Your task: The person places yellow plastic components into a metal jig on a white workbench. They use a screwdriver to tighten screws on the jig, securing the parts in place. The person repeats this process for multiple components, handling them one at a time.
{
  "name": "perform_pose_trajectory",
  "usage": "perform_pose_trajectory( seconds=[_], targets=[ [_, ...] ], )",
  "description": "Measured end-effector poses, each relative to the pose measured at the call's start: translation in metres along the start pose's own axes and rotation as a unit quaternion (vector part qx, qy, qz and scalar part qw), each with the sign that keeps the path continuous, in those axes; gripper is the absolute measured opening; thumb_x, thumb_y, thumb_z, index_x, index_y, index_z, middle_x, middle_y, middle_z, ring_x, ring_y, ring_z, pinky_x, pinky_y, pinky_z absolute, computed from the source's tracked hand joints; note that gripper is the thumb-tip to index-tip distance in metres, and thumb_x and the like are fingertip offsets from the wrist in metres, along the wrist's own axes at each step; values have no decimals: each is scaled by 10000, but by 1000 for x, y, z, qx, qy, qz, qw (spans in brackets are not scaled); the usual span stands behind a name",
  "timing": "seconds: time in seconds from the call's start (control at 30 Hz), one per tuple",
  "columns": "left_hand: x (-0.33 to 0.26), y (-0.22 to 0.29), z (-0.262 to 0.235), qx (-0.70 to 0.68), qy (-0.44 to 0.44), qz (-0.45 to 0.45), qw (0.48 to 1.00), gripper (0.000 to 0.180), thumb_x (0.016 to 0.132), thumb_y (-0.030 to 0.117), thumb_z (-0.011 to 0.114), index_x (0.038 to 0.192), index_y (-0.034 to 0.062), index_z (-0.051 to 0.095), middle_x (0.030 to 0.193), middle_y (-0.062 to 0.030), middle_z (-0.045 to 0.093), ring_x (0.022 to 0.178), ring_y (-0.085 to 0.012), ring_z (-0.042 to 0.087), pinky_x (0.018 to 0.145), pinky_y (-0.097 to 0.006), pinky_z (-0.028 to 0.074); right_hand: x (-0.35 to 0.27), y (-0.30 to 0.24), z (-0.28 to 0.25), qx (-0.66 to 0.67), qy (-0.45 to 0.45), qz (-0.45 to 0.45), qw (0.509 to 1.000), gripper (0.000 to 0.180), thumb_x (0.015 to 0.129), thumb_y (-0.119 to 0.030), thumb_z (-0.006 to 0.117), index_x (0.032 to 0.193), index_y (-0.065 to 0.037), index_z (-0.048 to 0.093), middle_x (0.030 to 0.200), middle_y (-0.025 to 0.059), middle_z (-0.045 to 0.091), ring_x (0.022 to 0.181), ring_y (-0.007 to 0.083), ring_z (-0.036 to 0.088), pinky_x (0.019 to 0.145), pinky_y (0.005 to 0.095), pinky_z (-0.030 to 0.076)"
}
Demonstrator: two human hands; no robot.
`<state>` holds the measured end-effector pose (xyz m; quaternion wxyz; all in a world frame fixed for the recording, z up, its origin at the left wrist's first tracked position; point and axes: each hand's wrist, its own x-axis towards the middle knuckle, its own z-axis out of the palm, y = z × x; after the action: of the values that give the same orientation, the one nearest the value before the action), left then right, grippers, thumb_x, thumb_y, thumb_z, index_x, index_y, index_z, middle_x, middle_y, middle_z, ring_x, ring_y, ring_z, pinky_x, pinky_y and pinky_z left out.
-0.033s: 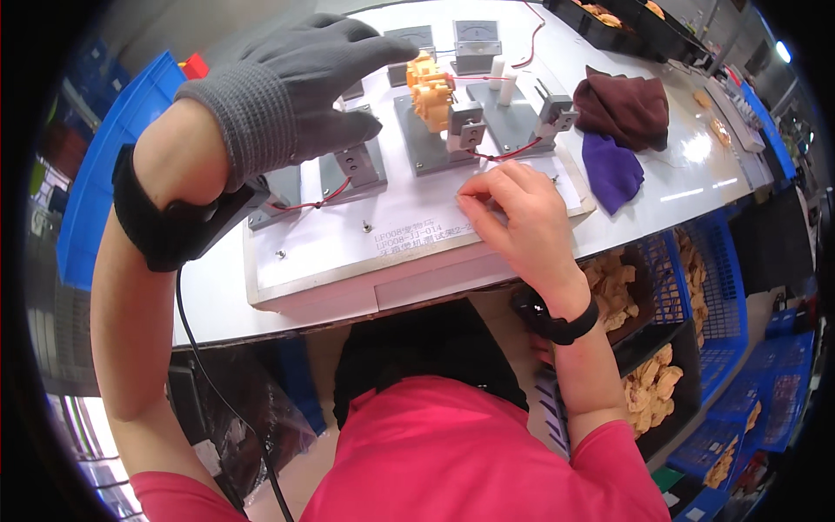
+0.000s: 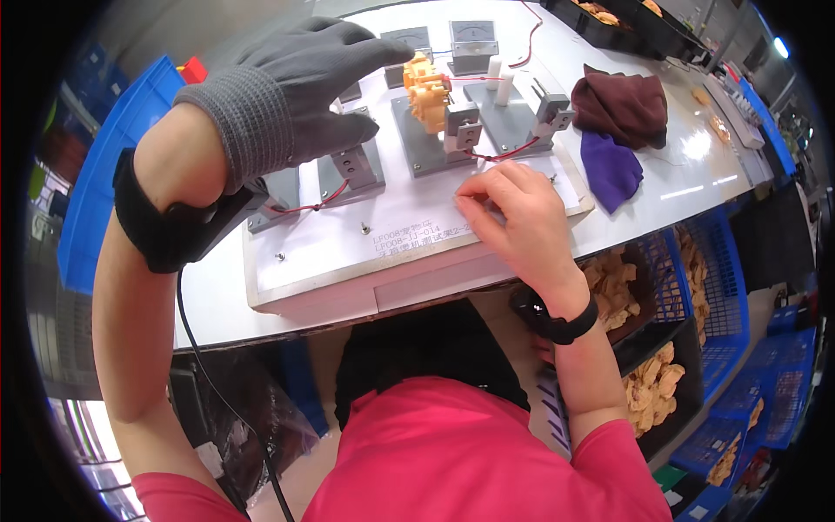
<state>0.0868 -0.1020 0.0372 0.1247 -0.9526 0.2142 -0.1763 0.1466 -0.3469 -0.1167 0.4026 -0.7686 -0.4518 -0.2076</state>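
My left hand, in a grey knit glove, hovers over the left part of a white test board. Its fingers are spread, and the forefinger tip is beside a yellow-orange plastic gear-like part; I cannot tell if they touch. That part sits upright on a grey metal fixture with a terminal block and red and black wires. My bare right hand rests at the board's front right, fingers curled and thumb drawn in against them, with nothing visible in its grasp. The gloved hand partly hides the fixtures on the left.
Two meters stand behind the fixtures, with white posts nearby. A brown cloth and a purple cloth lie to the right. A blue bin is at the left. Crates of tan parts sit below right.
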Motion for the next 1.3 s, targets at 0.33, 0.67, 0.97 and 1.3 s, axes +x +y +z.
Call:
perform_pose_trajectory(
  seconds=[0.33, 0.67, 0.97, 1.3],
  targets=[
    [11, 6, -5, -24, -100, -73, 992, 661, 817, 181, 742, 1435, 187, 507, 1363, -148, 551, 1250, -367, 512, 1076, -439, 427, -3, 3, 1, -18, -1, -7, 1000, 97, 825, -161, 747, 842, -117, 662, 774, 13, 595, 758, 229, 608, 688, 372, 434],
    [13, 9, -9, -11, -106, -78, 991, 658, 817, 185, 748, 1431, 191, 512, 1364, -146, 553, 1253, -363, 514, 1081, -438, 430, 1, -1, 1, -18, 0, 9, 1000, 81, 866, -170, 706, 845, -106, 660, 790, 29, 606, 785, 243, 612, 715, 383, 433],
    [11, 11, -13, -16, -95, -69, 993, 656, 826, 198, 736, 1440, 198, 504, 1352, -147, 556, 1245, -361, 519, 1081, -434, 431, 2, -4, -1, -11, -9, 29, 999, 83, 862, -169, 712, 847, -103, 665, 796, 30, 617, 785, 246, 614, 709, 383, 432],
    [24, 6, 0, -27, -81, -34, 996, 633, 829, 188, 720, 1430, 194, 520, 1286, -127, 587, 1153, -321, 552, 1004, -412, 458, 1, -3, -1, -25, -1, 24, 999, 79, 857, -165, 715, 845, -107, 663, 787, 27, 611, 778, 242, 615, 707, 383, 438]
  ],
)
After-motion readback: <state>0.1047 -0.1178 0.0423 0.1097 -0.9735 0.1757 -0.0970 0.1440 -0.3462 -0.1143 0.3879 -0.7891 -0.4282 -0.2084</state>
